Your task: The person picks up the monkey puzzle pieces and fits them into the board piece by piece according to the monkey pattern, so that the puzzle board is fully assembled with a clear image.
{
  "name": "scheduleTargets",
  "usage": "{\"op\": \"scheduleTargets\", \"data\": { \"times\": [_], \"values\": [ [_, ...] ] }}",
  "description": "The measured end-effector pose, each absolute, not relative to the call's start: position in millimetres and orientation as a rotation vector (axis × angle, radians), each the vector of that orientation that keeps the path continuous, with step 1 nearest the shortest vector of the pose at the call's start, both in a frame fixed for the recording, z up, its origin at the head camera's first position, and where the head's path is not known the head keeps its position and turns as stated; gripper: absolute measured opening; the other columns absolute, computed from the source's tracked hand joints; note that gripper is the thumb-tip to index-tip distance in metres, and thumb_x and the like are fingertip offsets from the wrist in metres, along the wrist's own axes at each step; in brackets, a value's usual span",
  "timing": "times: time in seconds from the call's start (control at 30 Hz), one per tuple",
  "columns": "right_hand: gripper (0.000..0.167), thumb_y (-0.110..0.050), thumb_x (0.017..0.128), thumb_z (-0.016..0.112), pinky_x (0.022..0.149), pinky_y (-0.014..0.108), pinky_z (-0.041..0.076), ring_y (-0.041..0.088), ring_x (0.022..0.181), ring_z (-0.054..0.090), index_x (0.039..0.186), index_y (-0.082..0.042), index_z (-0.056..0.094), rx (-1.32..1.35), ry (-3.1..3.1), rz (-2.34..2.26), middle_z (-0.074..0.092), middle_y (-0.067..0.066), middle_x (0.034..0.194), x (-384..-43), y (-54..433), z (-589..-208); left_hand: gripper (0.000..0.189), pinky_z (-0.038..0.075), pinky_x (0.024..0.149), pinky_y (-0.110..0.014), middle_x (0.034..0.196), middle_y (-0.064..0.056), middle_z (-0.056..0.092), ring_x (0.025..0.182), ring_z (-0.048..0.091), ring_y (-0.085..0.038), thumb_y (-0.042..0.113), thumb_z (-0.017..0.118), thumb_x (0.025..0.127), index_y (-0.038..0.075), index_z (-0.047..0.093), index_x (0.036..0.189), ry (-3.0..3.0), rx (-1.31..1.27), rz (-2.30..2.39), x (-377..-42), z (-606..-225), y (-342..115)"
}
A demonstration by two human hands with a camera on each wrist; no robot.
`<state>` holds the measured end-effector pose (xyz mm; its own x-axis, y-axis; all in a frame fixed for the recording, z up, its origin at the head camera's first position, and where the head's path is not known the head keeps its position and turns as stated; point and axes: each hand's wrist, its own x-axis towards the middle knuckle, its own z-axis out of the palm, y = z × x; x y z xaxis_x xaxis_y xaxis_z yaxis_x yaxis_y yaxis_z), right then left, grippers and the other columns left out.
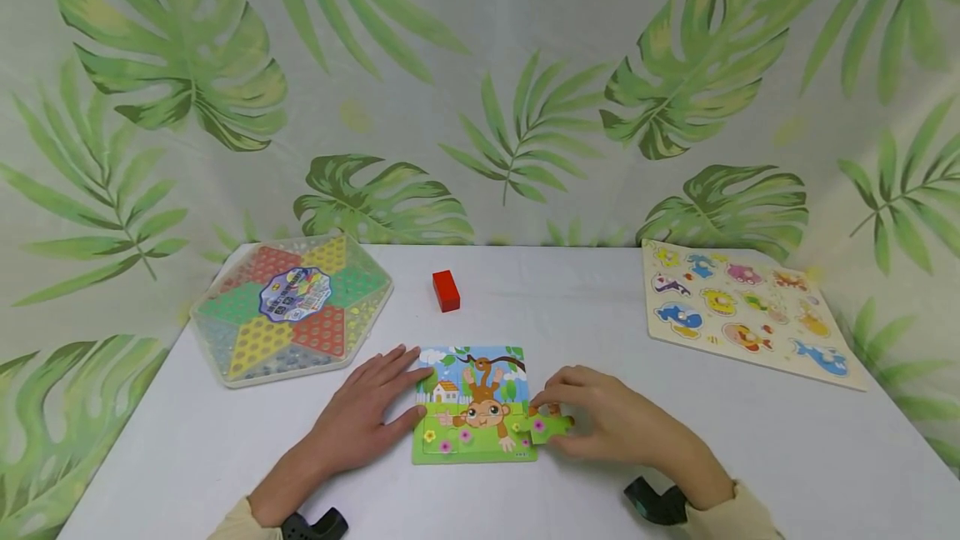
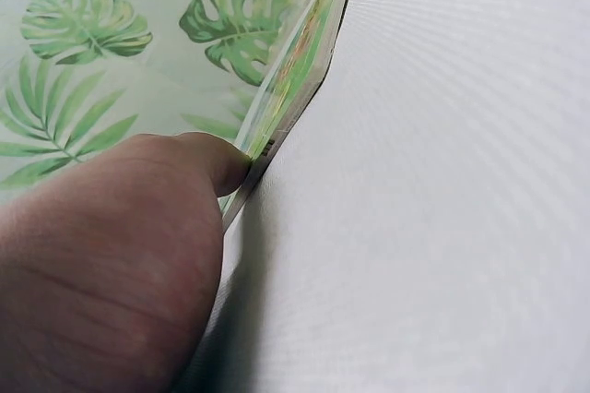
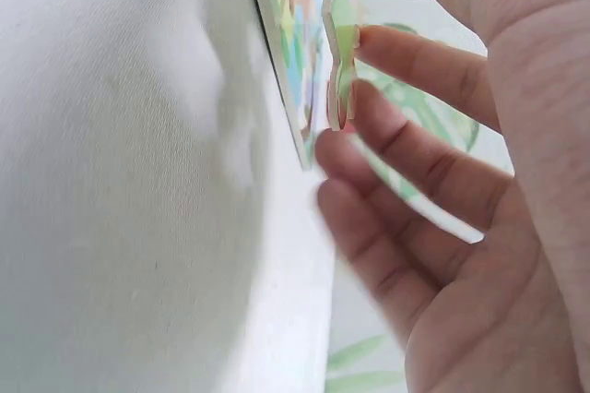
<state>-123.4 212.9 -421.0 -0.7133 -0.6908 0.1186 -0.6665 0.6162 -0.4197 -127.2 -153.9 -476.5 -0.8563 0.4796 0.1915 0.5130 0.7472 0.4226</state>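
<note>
A monkey jigsaw puzzle (image 1: 480, 457) lies on the white table in front of me, its picture showing a monkey hanging from a branch. My left hand (image 1: 366, 413) rests palm down at the puzzle's left edge, thumb and fingers extended against the frame. In the left wrist view, the thumb (image 2: 217, 162) touches the side of the board. At the board's right side my right hand (image 1: 611, 419) pinches a green puzzle piece (image 1: 551, 427) with a pink flower. The right wrist view shows that piece edge-on between thumb and fingers, just above the board.
Beyond the puzzle lies a red block (image 1: 446, 292). A hexagonal Chinese checkers board (image 1: 367, 307) in clear plastic sits at the back left. At the back right is a wooden sea-animal peg puzzle (image 1: 705, 336). A leaf-print cloth (image 1: 525, 215) hangs behind the table.
</note>
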Motion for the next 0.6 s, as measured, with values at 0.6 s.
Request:
{"op": "scheduleTargets", "data": {
  "times": [0.6],
  "values": [
    [0.034,-0.038,0.085,0.083,0.076,0.018,0.052,0.001,0.086,0.057,0.116,-0.028,0.073,-1.198,2.822,-0.663,0.060,-0.019,0.100,-124,186,-423,0.052,0.028,0.125,-0.054,0.164,-0.002,0.042,0.155,0.032,-0.027,0.042,0.066,0.099,0.023,0.059,0.147,-2.870,-0.812,-0.732,-127,-475,-153]
  ]
}}
